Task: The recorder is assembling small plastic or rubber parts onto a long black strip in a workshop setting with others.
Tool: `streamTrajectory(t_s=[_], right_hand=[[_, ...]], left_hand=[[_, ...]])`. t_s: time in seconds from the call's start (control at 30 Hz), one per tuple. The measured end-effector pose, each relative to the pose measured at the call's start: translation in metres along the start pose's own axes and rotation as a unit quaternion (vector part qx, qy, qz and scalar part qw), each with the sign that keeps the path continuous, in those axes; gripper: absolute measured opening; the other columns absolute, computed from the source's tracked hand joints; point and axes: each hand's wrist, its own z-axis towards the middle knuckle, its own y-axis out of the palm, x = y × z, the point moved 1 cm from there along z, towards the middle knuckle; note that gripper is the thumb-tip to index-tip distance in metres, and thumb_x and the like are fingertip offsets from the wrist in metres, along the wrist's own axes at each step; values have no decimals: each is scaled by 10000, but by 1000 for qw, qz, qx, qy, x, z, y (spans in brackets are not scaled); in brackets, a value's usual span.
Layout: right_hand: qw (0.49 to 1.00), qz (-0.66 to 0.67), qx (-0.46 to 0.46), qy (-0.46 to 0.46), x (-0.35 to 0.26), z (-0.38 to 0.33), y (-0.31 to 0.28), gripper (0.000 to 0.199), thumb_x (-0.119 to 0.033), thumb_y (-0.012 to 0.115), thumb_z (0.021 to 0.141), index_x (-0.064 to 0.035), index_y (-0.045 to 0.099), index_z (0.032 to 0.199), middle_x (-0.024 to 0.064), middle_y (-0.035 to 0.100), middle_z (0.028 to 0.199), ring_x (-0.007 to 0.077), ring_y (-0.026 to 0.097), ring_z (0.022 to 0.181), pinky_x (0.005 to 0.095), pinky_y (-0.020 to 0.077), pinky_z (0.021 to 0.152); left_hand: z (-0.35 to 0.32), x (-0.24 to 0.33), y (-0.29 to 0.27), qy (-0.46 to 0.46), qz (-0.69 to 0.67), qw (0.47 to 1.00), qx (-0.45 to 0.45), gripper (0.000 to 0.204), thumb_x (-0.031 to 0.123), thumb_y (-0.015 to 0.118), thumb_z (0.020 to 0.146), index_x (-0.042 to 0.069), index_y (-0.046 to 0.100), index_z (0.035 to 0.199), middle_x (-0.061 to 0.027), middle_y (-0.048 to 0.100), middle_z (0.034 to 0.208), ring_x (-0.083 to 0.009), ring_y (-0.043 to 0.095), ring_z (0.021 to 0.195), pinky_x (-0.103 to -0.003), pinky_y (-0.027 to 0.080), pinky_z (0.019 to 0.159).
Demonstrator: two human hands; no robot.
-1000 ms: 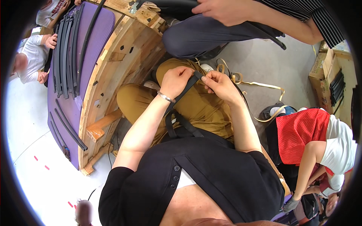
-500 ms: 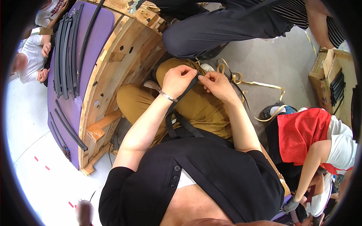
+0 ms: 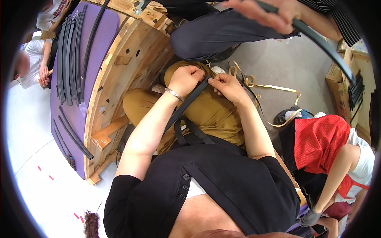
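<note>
Above my knees, a flat black rubber strip (image 3: 189, 100) slants from my fingertips down and left, passing under my left forearm. My left hand (image 3: 185, 82) is closed at its upper end, with the fingers curled in a pinch. Just to the right, my right hand (image 3: 228, 88) pinches the same end between thumb and fingers. The two sets of fingertips are close together, and the exact contact is partly hidden. Over my lap hang black bands (image 3: 198, 133), below the strip.
Left stands a wooden pallet-like bench (image 3: 123, 51) with a purple mat (image 3: 104, 23) and several black strips (image 3: 68, 59). Pale yellow tape (image 3: 278, 87) curls on the floor. A person's hand (image 3: 274, 14) holds another strip (image 3: 321, 41) toward a cardboard box (image 3: 336, 75). Someone in red (image 3: 319, 139) bends at right.
My left hand has shifted slightly left, and more of the strip shows below it. At upper right, a co-worker's hand has come into view with a black strip.
</note>
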Motion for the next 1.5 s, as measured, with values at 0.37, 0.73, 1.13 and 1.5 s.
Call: streamTrajectory(t_s=[0.37,0.73,1.13,1.5], right_hand=[[999,8,18,-28,13,3,0,297,-301,635,789,-41,534,684,-2,528,600,72,466,566,221,379,533],[995,45,-41,-85,3,-1,0,222,-239,594,844,-70,503,735,-45,484,643,42,438,583,191,369,542],[992,-13,-20,-120,-14,-22,1,178,-165,564,852,-49,491,738,-43,463,634,34,411,586,188,346,530],[985,17,-30,-170,-28,-30,9,155,-146,562,837,-41,496,744,-53,433,601,28,368,560,205,319,487]], left_hand=[[-1,18,0,-21,202,975,-95,379,406,544,782,47,665,804,-121,628,688,-251,614,685,-337,461,643],[-3,-1,0,-26,77,995,-57,323,318,538,824,8,631,813,-69,606,653,-153,579,608,-282,444,583],[-39,11,11,-59,-236,967,-79,204,238,509,891,41,498,942,-28,543,697,-71,484,466,-180,359,414],[-53,28,2,-56,-287,955,-53,176,220,499,896,45,512,910,-14,524,634,-53,422,423,-180,307,385]])
